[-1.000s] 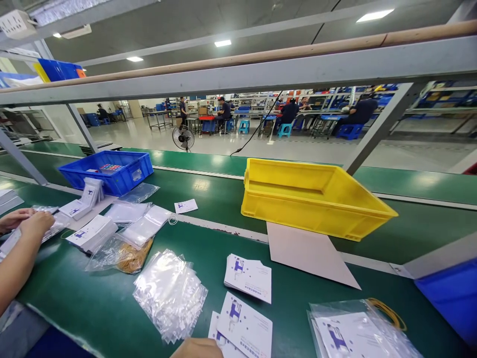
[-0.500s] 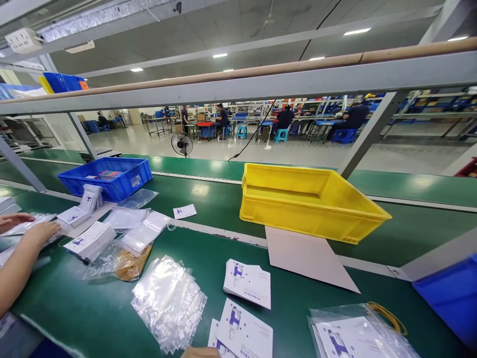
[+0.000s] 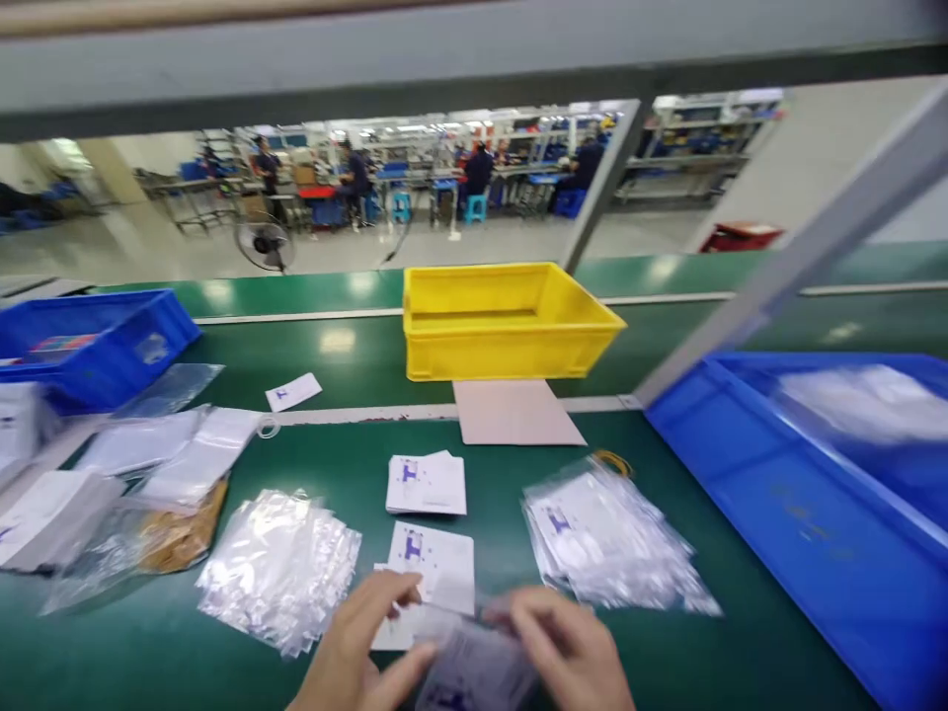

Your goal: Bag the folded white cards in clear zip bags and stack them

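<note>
A clear plastic bag (image 3: 481, 676) with a printed card inside is between my hands at the bottom, blurred by motion. My right hand (image 3: 567, 647) pinches its upper right side. At its left edge is my left hand (image 3: 366, 642), thumb against the bag and fingers curled; the grip is partly hidden. Just beyond lie loose white cards (image 3: 436, 563) with a purple print, and a neat card stack (image 3: 426, 484) behind them. Left of my left hand spreads a pile of empty clear bags (image 3: 281, 568). Filled bags (image 3: 607, 533) lie heaped to the right.
A yellow bin (image 3: 511, 346) stands at the back by a flat board (image 3: 514, 415). Blue bins stand at left (image 3: 111, 346) and right (image 3: 770, 523); the right one holds white packets. Card stacks (image 3: 51, 518) and a bag of rubber bands (image 3: 185, 533) lie left. A frame post (image 3: 785, 247) slants at right.
The view has swung right and down. Both my hands now show, with a bagged card between them; before, only part of one hand showed. The co-worker's hands at left have left the view.
</note>
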Available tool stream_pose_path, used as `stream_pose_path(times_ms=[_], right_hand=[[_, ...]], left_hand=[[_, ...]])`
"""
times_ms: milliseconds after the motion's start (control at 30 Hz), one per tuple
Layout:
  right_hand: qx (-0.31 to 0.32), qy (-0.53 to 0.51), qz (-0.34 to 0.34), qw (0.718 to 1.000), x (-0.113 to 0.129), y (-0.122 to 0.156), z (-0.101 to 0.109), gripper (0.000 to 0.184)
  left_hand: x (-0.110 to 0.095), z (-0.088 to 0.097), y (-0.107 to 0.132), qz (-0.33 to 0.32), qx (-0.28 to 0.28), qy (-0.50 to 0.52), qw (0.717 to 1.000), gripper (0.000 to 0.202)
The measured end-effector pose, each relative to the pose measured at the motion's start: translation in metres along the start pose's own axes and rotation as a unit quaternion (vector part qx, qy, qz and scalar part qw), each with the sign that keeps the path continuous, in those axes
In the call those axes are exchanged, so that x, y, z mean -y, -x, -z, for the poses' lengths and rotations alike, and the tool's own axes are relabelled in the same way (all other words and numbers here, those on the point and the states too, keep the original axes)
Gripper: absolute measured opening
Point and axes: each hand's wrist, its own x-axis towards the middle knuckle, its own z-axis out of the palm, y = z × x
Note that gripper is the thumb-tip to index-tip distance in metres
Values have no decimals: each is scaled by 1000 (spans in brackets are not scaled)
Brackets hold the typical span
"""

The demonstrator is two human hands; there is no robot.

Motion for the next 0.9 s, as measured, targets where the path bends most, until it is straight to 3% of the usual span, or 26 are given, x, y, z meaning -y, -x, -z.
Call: stream_pose_path(times_ms=[67,133,200,267,333,433,567,633,700,800,900], right_hand=[[-136,-64,-94,984,-11,-15,23,37],[-265,-97,-150,948,-24,-29,49,36],[-324,-86,-166,927,-36,-36,70,37],[-344,-43,-177,921,-48,-36,82,45],[-332,18,-195,923,-55,-29,84,52],[-252,63,-225,939,-59,-15,68,45],[-79,-6,-235,969,-53,-6,24,43],[18,-57,-230,971,-48,-6,1,41],[77,-98,-224,966,-44,-6,-17,36],[85,-132,-227,961,-38,-5,-26,36],[42,-141,-285,947,-30,-6,-22,41]], left_hand=[[2,4,-12,18,36,-49,998,37],[10,0,-25,2,90,-87,992,44],[20,-9,-35,-15,151,-119,981,59],[30,-20,-43,-22,206,-141,968,77],[38,-28,-50,-22,245,-146,958,87],[40,-33,-55,-19,270,-130,954,84],[28,-32,-55,-37,249,-96,963,84],[19,-32,-52,-57,237,-79,967,84],[10,-29,-48,-83,223,-75,968,84],[6,-16,-36,-95,180,-117,972,88],[16,10,-18,31,84,-216,972,71]])
